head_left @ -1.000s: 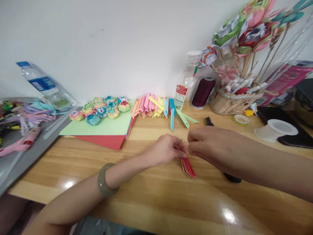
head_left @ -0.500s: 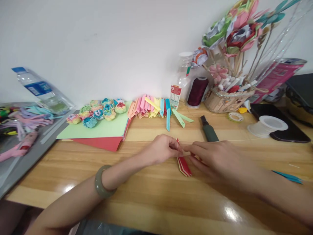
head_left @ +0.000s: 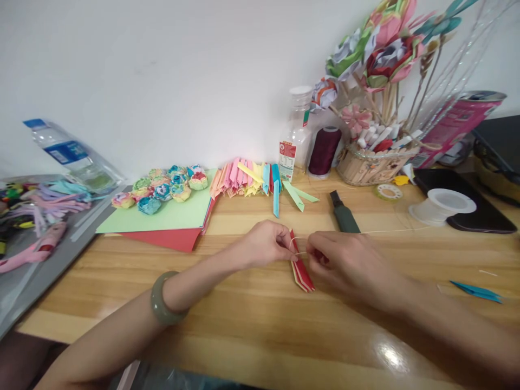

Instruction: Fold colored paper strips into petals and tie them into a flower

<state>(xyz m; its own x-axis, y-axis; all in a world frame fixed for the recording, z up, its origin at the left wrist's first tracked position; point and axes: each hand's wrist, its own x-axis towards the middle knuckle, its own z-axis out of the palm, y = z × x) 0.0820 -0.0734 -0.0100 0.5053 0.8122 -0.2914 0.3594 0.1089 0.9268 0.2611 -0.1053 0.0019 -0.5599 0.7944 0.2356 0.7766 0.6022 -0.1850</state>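
Observation:
My left hand (head_left: 273, 242), with a green bangle on the wrist, pinches a bundle of folded red paper strips (head_left: 301, 273) with pale edges. A thin pale thread (head_left: 301, 253) loops around the bundle's upper part and runs across to my right hand (head_left: 333, 253). The fingers of that hand are closed on the thread, a short gap to the right of the paper. More thread stretches toward the white spool (head_left: 442, 206) at the right.
Behind my hands lie folded paper strips (head_left: 244, 179), paper flowers (head_left: 162, 190) on green sheets (head_left: 170, 219), and a dark green marker-like object (head_left: 345, 215). A purple thread cone (head_left: 325, 151), clear bottle (head_left: 298, 135) and flower basket (head_left: 374, 165) stand by the wall. Folded blue paper (head_left: 476, 292) lies right.
My right hand has drawn a little away from my left, and the thread between them now shows stretched. The left hand keeps its hold on the red paper. The camera view has shifted slightly.

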